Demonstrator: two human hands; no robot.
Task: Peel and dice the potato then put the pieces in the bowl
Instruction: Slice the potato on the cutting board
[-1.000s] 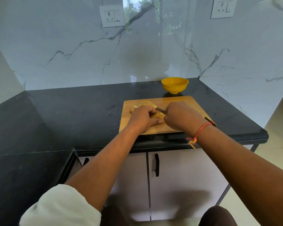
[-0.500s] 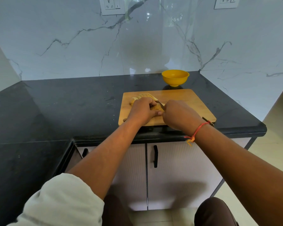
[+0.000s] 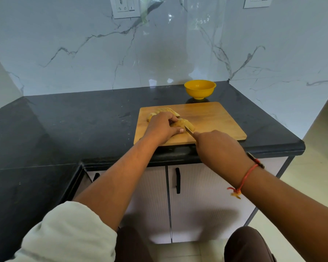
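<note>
Our right hand (image 3: pixel 220 148) pulled back toward 6 o'clock, fist wrapped round the knife (image 3: pixel 189 131), blade tip by the potato (image 3: pixel 180 122), our left hand (image 3: pixel 162 127) clamping it on the board (image 3: pixel 216 118), yellow bowl (image 3: pixel 200 89) at 12 o'clock.

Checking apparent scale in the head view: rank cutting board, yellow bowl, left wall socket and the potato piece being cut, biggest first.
1. cutting board
2-3. yellow bowl and left wall socket look alike; socket is cropped by the frame edge, so unranked
4. potato piece, partly under the left hand
</note>
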